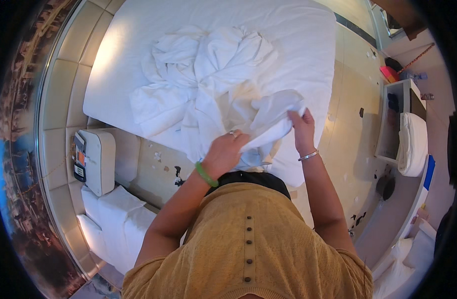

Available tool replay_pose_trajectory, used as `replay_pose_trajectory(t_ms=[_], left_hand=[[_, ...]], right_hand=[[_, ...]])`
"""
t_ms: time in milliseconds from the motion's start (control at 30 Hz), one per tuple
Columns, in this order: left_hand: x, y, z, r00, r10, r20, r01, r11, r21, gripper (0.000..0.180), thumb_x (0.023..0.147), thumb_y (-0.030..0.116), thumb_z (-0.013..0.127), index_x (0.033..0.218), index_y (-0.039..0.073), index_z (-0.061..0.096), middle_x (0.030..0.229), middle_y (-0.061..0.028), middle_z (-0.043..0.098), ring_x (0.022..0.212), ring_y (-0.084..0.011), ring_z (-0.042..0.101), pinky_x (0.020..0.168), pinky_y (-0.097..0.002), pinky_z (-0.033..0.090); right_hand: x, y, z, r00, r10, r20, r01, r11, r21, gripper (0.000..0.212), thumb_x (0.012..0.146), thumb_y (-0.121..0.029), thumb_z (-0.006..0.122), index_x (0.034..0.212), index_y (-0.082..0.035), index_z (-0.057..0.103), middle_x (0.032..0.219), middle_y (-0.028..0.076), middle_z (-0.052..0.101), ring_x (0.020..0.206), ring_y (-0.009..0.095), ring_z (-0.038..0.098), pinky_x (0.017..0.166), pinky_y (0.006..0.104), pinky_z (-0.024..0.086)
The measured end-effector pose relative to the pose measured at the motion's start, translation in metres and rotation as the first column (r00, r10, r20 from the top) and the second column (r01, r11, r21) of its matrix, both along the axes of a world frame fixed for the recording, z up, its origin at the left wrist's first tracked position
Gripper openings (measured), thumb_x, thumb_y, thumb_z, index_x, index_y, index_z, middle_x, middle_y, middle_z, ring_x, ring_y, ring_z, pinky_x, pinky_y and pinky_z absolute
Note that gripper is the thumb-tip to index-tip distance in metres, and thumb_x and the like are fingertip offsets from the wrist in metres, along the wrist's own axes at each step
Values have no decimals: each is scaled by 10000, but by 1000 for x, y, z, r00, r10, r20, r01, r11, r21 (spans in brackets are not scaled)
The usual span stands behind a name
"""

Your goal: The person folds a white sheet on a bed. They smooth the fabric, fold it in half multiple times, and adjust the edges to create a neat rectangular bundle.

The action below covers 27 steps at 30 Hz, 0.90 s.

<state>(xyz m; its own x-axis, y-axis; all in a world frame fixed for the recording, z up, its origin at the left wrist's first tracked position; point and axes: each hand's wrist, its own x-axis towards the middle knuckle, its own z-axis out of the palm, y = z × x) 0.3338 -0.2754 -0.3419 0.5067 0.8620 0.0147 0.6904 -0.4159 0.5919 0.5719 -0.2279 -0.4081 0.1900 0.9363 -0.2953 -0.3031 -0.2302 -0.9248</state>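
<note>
Left hand [226,153] and right hand [303,128] both grip white cloth [277,110], crumpled and loosely creased, bunched over the bed [308,45]

2 hnds [226,155] [303,127] | 2 brclts [206,175] [308,155] | 1 ring [234,133] | 5 shirt btns [249,242] | wht linen [228,55] qty unclr

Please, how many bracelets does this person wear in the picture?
2. The green bracelet is just behind the left hand, and the silver bracelet is just behind the right hand. No others show.
</note>
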Motion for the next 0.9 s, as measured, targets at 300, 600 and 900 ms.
replay_pose_trajectory(t_ms=[300, 600, 900], left_hand=[[-100, -55, -65, 740, -143, -658, -248, 850, -464, 308, 812, 194, 576, 1089, 62, 603, 1035, -189, 587, 989, -358, 576, 835, -452, 470], [-24, -14, -44, 971, 227, -69, -237, 944, -228, 588, 835, 358, 657, 1235, -33, 477, 1228, -242, 488, 1133, -362, 487, 949, -404, 416], [-27, 21, -25, 250, 859, 446, -153, 490, -858, 319, 891, 155, 611, 1149, -29, 576, 1041, -54, 632, 923, -126, 585, 816, -268, 470]], right_hand=[[-10, -46, -110, 579, 320, 750, -361, 925, -116, 371, 781, -223, 660, 1060, 10, 582, 867, 109, 655, 710, 170, 628, 664, 297, 519], [-44, 6, -90, 962, 179, -208, -247, 894, -373, 82, 849, -130, 591, 825, -54, 574, 634, -1, 528, 549, 98, 508, 514, 255, 444], [-87, -19, 24, 350, 922, -164, -937, 345, -62, 242, 887, -221, 623, 990, -3, 635, 829, 21, 634, 724, 77, 593, 643, 238, 497]])
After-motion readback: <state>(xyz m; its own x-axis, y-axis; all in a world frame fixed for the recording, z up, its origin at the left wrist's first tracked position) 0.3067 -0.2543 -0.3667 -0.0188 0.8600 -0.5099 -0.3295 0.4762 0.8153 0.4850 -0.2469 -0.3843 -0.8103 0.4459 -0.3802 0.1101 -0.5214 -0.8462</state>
